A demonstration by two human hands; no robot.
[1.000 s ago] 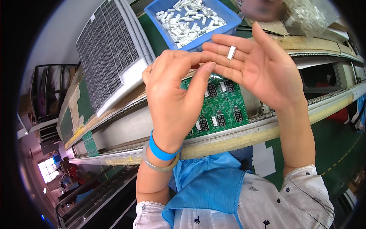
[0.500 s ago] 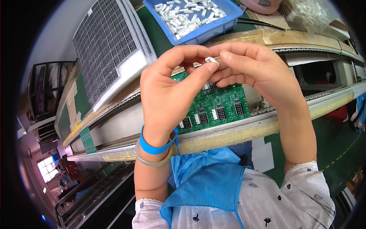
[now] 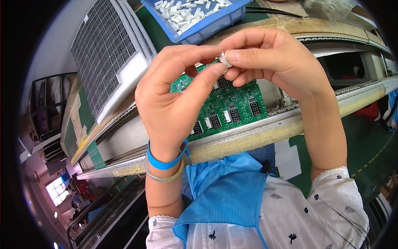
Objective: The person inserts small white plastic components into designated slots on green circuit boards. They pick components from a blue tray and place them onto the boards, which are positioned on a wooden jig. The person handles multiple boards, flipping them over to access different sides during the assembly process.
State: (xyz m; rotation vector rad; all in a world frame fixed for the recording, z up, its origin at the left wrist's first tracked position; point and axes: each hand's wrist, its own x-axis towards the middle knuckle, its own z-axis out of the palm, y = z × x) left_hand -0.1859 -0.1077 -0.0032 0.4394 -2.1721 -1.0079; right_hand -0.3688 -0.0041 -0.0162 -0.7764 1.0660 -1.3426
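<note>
Above the green circuit board (image 3: 227, 102): one white plug (image 3: 224, 60), clamped between thumb and fingers of the right hand (image 3: 282, 62); left hand (image 3: 166, 97), fingertips alongside, likely for steadiness, grip unclear. Blue tray (image 3: 211, 25), similar plugs (image 3: 186, 18), beyond, presumably for easy reach.

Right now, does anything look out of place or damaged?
Nothing looks spilled or damaged. One oddity: on the green rectangular circuit-board panel, the near row's rightmost black digit display has no connector visible beside it, while its left neighbour has a white plastic connector.
</note>
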